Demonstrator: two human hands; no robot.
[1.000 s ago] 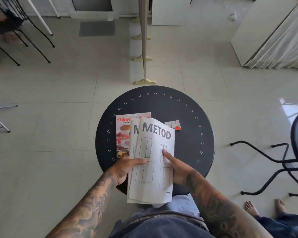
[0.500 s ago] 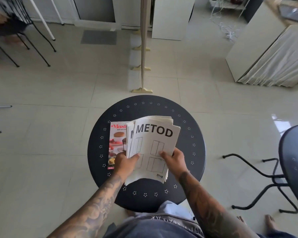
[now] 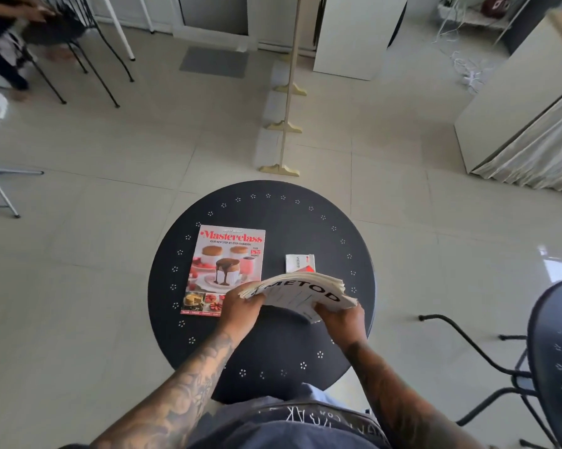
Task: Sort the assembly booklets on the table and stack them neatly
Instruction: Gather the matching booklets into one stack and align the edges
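Gripping floppy paper METOD booklets [image 3: 300, 291], hands [image 3: 240, 306] over round perforated table [image 3: 273, 345]

The METOD booklets [image 3: 300, 294] have swung flatter and rightward, uncovering the Masterclass cookbook [image 3: 225, 268].

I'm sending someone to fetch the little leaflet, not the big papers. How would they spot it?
Find the round black metal table with punched flower holes along its rim. Past the white METOD booklets held in both hands, right of the glossy red-and-white Masterclass cookbook, lies a small white leaflet with a red corner. It is by far the smallest paper there.
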